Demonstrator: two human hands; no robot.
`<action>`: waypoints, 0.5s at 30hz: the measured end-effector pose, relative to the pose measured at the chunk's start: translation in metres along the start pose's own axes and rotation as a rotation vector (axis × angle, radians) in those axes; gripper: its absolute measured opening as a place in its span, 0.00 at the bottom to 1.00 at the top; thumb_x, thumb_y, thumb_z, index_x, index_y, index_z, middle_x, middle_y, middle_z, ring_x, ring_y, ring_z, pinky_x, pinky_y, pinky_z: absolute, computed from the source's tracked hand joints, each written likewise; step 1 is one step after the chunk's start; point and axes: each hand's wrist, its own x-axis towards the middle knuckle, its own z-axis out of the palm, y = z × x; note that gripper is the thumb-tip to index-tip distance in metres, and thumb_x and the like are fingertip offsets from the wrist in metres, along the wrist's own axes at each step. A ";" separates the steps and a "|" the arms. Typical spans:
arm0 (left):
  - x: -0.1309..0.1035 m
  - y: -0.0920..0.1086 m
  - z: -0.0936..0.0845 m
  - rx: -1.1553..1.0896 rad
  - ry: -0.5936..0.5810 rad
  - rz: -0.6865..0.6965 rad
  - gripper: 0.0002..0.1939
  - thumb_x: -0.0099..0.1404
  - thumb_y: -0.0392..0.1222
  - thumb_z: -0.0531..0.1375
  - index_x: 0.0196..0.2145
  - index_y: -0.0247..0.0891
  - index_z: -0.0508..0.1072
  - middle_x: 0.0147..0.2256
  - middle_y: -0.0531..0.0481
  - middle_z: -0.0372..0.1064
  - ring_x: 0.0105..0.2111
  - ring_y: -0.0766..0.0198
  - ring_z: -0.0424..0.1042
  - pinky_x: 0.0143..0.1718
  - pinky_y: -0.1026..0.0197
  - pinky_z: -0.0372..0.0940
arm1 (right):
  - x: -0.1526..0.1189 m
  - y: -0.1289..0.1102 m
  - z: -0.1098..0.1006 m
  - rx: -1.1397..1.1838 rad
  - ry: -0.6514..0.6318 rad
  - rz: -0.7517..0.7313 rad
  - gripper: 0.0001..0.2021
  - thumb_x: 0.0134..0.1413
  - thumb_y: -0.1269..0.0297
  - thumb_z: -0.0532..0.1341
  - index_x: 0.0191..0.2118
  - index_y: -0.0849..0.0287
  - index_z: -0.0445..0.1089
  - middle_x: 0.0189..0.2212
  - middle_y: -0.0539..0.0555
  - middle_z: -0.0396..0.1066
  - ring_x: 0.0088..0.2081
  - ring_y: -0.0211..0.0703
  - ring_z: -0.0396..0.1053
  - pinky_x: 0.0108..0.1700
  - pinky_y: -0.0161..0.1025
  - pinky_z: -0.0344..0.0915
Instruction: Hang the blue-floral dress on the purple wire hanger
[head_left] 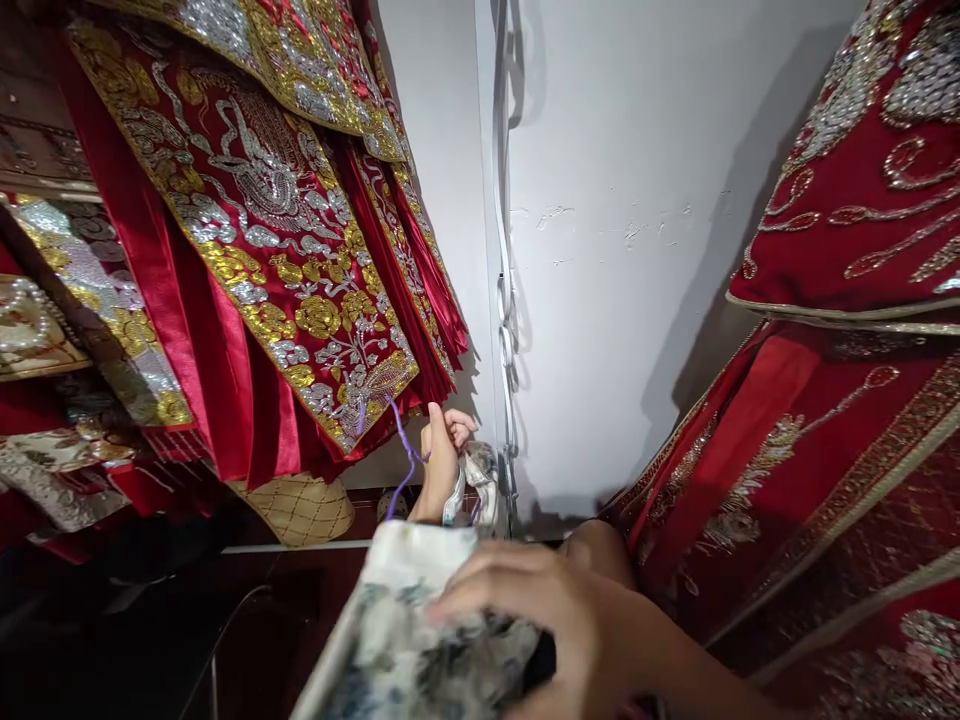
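The right hand [553, 605], its grip half open, lies over floral cloth [405, 625].

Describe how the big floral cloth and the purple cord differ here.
Look: the cloth is white with a dark, blue-grey print; the cord is plain purple.
Shape: the cloth is broad, while the cord is thin and curving.
Place: the cloth is partly hidden by the blurred right hand; the cord runs beside the left hand.
Both look pliable.

right hand [551, 610] blurred; floral cloth [397, 625] cut off at bottom edge.
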 end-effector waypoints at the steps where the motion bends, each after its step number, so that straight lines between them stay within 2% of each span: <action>1: -0.002 0.007 0.006 -0.111 -0.040 -0.040 0.38 0.66 0.74 0.48 0.18 0.37 0.70 0.14 0.56 0.46 0.14 0.71 0.46 0.18 0.64 0.45 | -0.005 0.007 -0.007 -0.024 0.129 0.076 0.28 0.54 0.47 0.67 0.58 0.51 0.71 0.52 0.58 0.74 0.53 0.51 0.72 0.57 0.45 0.66; 4: -0.008 0.026 0.021 -0.415 -0.173 -0.160 0.38 0.68 0.71 0.48 0.16 0.37 0.66 0.14 0.58 0.42 0.12 0.74 0.42 0.17 0.67 0.46 | -0.027 0.033 -0.030 -0.188 0.603 0.357 0.20 0.61 0.53 0.63 0.57 0.49 0.71 0.56 0.59 0.70 0.59 0.56 0.65 0.62 0.54 0.61; 6: -0.015 0.035 0.029 -0.529 -0.255 -0.214 0.36 0.71 0.67 0.48 0.16 0.36 0.65 0.14 0.58 0.41 0.12 0.75 0.41 0.17 0.68 0.46 | -0.044 0.051 -0.038 -0.170 0.712 0.502 0.18 0.62 0.52 0.61 0.55 0.50 0.72 0.54 0.58 0.71 0.56 0.57 0.67 0.57 0.53 0.65; 9: -0.026 0.040 0.036 -0.612 -0.364 -0.256 0.32 0.70 0.61 0.54 0.17 0.35 0.66 0.16 0.57 0.45 0.13 0.76 0.44 0.17 0.69 0.49 | -0.061 0.070 -0.032 0.085 0.812 0.569 0.16 0.63 0.46 0.58 0.41 0.53 0.74 0.36 0.54 0.74 0.38 0.50 0.71 0.40 0.45 0.71; 10: -0.029 0.039 0.036 -0.626 -0.393 -0.264 0.30 0.68 0.60 0.58 0.17 0.35 0.67 0.17 0.56 0.49 0.14 0.76 0.48 0.18 0.69 0.52 | -0.065 0.073 -0.027 0.184 0.890 0.573 0.17 0.62 0.45 0.59 0.35 0.53 0.73 0.30 0.52 0.72 0.33 0.48 0.70 0.35 0.43 0.70; 12: -0.034 0.037 0.036 -0.586 -0.474 -0.291 0.22 0.64 0.57 0.64 0.23 0.36 0.72 0.22 0.52 0.61 0.19 0.71 0.62 0.25 0.66 0.62 | -0.069 0.074 -0.020 0.334 1.101 0.583 0.18 0.56 0.44 0.63 0.29 0.54 0.69 0.24 0.50 0.69 0.27 0.45 0.68 0.29 0.41 0.68; 13: -0.036 0.035 0.034 -0.524 -0.525 -0.306 0.18 0.62 0.56 0.66 0.28 0.37 0.76 0.27 0.49 0.67 0.25 0.67 0.69 0.31 0.63 0.67 | -0.070 0.073 -0.019 0.379 1.199 0.589 0.18 0.54 0.44 0.65 0.28 0.54 0.69 0.23 0.49 0.68 0.26 0.45 0.68 0.27 0.41 0.68; 15: -0.040 0.030 0.029 -0.263 -0.584 -0.305 0.16 0.62 0.54 0.66 0.37 0.38 0.79 0.34 0.44 0.74 0.36 0.57 0.76 0.42 0.57 0.71 | -0.073 0.070 -0.025 0.385 1.353 0.584 0.16 0.51 0.46 0.67 0.29 0.53 0.68 0.22 0.49 0.69 0.24 0.46 0.69 0.25 0.42 0.68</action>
